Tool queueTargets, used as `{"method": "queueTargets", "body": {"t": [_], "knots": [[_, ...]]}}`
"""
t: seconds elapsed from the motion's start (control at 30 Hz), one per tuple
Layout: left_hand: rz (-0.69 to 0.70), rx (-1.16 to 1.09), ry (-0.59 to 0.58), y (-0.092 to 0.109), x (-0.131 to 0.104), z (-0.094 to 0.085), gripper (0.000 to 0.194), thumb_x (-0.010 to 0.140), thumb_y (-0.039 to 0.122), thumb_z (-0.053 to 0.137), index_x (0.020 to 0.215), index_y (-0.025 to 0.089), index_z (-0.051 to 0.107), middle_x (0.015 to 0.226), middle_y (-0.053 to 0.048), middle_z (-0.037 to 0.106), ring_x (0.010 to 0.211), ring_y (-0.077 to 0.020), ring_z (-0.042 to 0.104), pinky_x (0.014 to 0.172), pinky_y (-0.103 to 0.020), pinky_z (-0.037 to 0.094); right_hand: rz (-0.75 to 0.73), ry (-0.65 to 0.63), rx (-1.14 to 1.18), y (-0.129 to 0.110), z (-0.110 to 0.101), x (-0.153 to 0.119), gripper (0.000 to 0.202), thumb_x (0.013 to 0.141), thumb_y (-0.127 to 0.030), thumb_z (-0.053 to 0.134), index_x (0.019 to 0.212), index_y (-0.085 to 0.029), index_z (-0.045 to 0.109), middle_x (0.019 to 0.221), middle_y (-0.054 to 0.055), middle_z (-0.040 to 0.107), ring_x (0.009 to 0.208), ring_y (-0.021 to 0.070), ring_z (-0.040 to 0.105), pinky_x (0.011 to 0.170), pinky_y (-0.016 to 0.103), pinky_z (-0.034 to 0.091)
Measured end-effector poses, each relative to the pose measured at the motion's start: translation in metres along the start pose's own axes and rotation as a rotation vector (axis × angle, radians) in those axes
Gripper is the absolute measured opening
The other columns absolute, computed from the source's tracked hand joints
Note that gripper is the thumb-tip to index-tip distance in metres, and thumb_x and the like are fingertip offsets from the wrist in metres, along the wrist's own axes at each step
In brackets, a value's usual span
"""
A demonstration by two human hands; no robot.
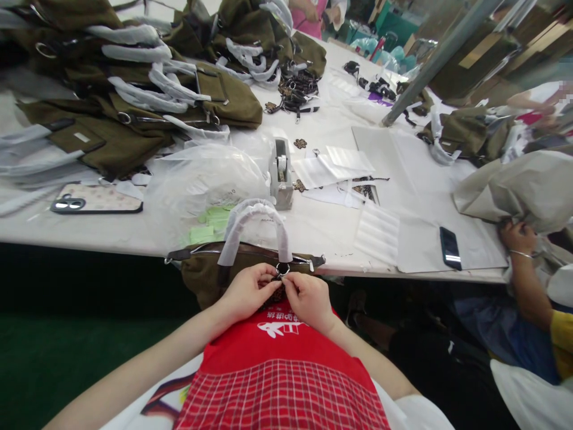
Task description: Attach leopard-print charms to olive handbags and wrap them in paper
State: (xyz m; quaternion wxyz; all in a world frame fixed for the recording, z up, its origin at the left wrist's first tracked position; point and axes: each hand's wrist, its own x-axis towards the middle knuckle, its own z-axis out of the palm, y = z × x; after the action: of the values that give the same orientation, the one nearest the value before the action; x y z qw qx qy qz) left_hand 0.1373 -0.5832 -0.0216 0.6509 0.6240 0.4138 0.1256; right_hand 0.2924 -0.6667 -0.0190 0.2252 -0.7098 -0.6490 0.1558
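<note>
An olive handbag [201,272] with a zip leans against the table's front edge before me. Its handle [257,215] stands up, wrapped in white film. A round metal ring [282,269] sits at the handle's base. Just below that ring my left hand [250,291] and my right hand [310,297] meet, thumbs and fingers pinched. Between them is a small dark, brown-patterned strap [274,297], partly hidden by my fingers; its exact attachment to the ring cannot be made out.
Film-wrapped olive bags [228,98] pile up at back left. A tape dispenser [282,173], clear plastic bags [201,179], a patterned phone [96,199] and a dark phone [450,248] lie on the table. A metal post [441,63] rises at right. A co-worker's hand [518,236] holds a pale bag.
</note>
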Motion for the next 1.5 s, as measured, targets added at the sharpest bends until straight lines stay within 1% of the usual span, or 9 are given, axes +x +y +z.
{"method": "queueTargets", "body": {"t": [0.2, 0.53, 0.63, 0.73, 0.87, 0.97, 1.13, 1.27, 1.5], "knots": [[0.048, 0.052, 0.082, -0.003, 0.005, 0.001, 0.026, 0.087, 0.042, 0.052, 0.089, 0.018, 0.064, 0.074, -0.002, 0.073, 0.068, -0.0184, 0.067, 0.063, -0.027, 0.050, 0.095, 0.022, -0.016, 0.001, 0.000, 0.003, 0.019, 0.093, -0.029, 0.054, 0.084, -0.023, 0.070, 0.078, -0.001, 0.075, 0.070, 0.0159, 0.068, 0.065, 0.025, 0.040], [0.174, 0.233, 0.248, -0.007, 0.011, 0.002, 0.023, 0.087, 0.036, 0.053, 0.079, 0.019, 0.066, 0.074, -0.001, 0.071, 0.068, -0.0168, 0.065, 0.063, -0.026, 0.049, 0.014, 0.056, -0.051, 0.002, -0.001, 0.004, 0.019, 0.094, -0.030, 0.052, 0.098, -0.021, 0.069, 0.086, 0.002, 0.075, 0.075, 0.0156, 0.068, 0.069, 0.025, 0.044], [0.218, 0.148, 0.394, -0.005, 0.007, -0.001, 0.021, 0.088, 0.037, 0.054, 0.084, 0.020, 0.065, 0.079, -0.002, 0.071, 0.072, -0.0168, 0.067, 0.068, -0.026, 0.052, -0.057, 0.074, -0.091, 0.001, -0.007, 0.005, 0.029, 0.094, -0.024, 0.048, 0.119, -0.017, 0.061, 0.092, 0.005, 0.073, 0.079, 0.0156, 0.067, 0.073, 0.025, 0.045], [0.192, -0.071, 0.459, 0.000, 0.008, -0.003, 0.023, 0.088, 0.041, 0.056, 0.088, 0.019, 0.062, 0.085, -0.004, 0.073, 0.076, -0.0176, 0.069, 0.068, -0.027, 0.055, -0.135, -0.005, -0.207, -0.002, -0.012, 0.010, 0.030, 0.094, -0.018, 0.046, 0.120, -0.020, 0.060, 0.094, 0.005, 0.071, 0.082, 0.0170, 0.065, 0.071, 0.026, 0.044], [0.026, -0.357, 0.399, 0.013, 0.013, -0.002, 0.030, 0.086, 0.048, 0.055, 0.086, 0.018, 0.055, 0.084, -0.005, 0.073, 0.062, -0.0148, 0.067, 0.054, -0.024, 0.053, -0.110, -0.050, -0.303, -0.005, -0.012, 0.018, 0.019, 0.096, -0.021, 0.047, 0.102, -0.020, 0.065, 0.089, 0.005, 0.069, 0.078, 0.0176, 0.062, 0.066, 0.026, 0.042], [-0.028, -0.431, 0.349, 0.016, 0.017, -0.002, 0.031, 0.081, 0.048, 0.060, 0.082, 0.018, 0.053, 0.071, 0.000, 0.068, 0.057, -0.0122, 0.064, 0.054, -0.023, 0.052, -0.083, -0.060, -0.289, -0.005, -0.011, 0.019, 0.016, 0.097, -0.023, 0.049, 0.094, -0.020, 0.064, 0.087, 0.004, 0.069, 0.078, 0.0177, 0.062, 0.066, 0.027, 0.041], [0.023, -0.148, 0.247, 0.007, 0.021, -0.012, 0.023, 0.078, 0.040, 0.062, 0.087, 0.018, 0.062, 0.072, -0.001, 0.069, 0.061, -0.0149, 0.064, 0.058, -0.027, 0.054, -0.052, -0.024, -0.140, -0.001, -0.008, 0.016, 0.016, 0.097, -0.024, 0.049, 0.094, -0.020, 0.064, 0.089, 0.005, 0.069, 0.082, 0.0168, 0.063, 0.073, 0.026, 0.043], [0.115, 0.186, 0.137, 0.005, 0.020, -0.018, 0.016, 0.079, 0.029, 0.057, 0.086, 0.020, 0.069, 0.083, -0.004, 0.075, 0.076, -0.0209, 0.069, 0.074, -0.034, 0.055, -0.050, 0.016, -0.053, 0.002, -0.007, 0.015, 0.016, 0.096, -0.024, 0.050, 0.092, -0.020, 0.065, 0.088, 0.004, 0.070, 0.082, 0.0167, 0.063, 0.074, 0.027, 0.044], [0.149, 0.128, 0.039, 0.005, 0.017, -0.011, 0.023, 0.083, 0.025, 0.056, 0.104, 0.019, 0.059, 0.083, -0.003, 0.077, 0.078, -0.0206, 0.071, 0.077, -0.033, 0.054, -0.064, 0.035, 0.088, 0.000, -0.010, 0.015, 0.015, 0.091, -0.022, 0.053, 0.091, -0.020, 0.067, 0.088, 0.004, 0.071, 0.081, 0.0173, 0.064, 0.076, 0.027, 0.045]]}}
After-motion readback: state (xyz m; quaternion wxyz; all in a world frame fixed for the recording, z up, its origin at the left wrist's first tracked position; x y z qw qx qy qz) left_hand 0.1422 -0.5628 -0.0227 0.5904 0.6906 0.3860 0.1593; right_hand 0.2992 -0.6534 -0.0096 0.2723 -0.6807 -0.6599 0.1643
